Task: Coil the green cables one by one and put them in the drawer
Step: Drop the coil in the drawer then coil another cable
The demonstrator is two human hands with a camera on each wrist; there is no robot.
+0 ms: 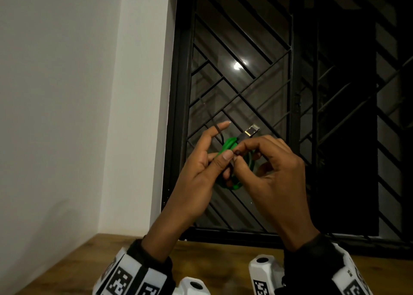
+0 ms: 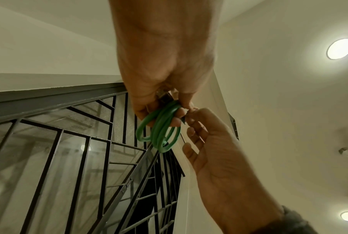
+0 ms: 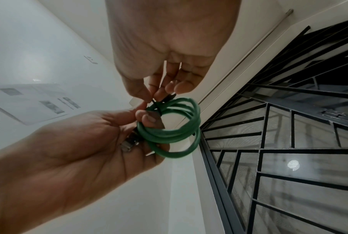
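Observation:
A green cable [image 1: 228, 146] wound into a small coil of several loops is held up in the air in front of the window. My left hand [image 1: 223, 159] grips the coil [image 2: 161, 131], thumb on top, index finger straight with a thin black tie [image 1: 218, 131] looped round it. One metal plug [image 1: 253, 130] sticks up above the coil; another plug [image 3: 129, 145] lies in the left palm. My right hand [image 1: 240, 154] pinches the black tie [image 3: 157, 105] right at the coil [image 3: 175, 131]. No drawer is in view.
A window with a black diagonal metal grille [image 1: 245, 75] stands straight ahead. A white wall [image 1: 67, 93] fills the left. The wooden tabletop [image 1: 67, 263] lies below my wrists, near the bottom edge.

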